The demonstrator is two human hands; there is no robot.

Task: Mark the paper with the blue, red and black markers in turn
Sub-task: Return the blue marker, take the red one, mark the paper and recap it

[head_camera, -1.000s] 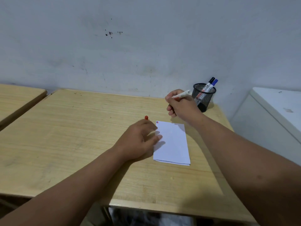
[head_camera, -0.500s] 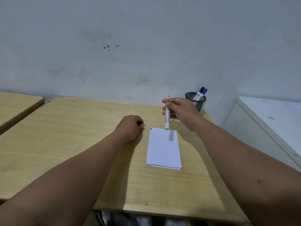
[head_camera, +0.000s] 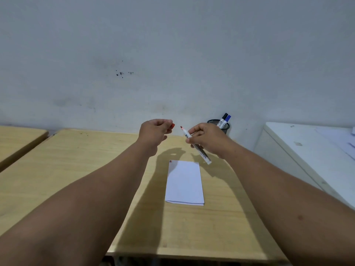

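Evenly lit, soft indoor light from above and behind, casting soft-edged arm and hand shadows forward onto tabletop (head_camera: 80,169) and beside paper (head_camera: 184,181), no glare, mild wide-angle bending at frame edges, forearms near bottom corners slightly soft, centre reasonably sharp, wall (head_camera: 172,45) flat grey.

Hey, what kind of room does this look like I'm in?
Probably a classroom or plain study room. Two bare wooden desks stand side by side against a scuffed, unpainted-looking wall, and a mesh pen cup holding whiteboard markers sits at the back of the desk.
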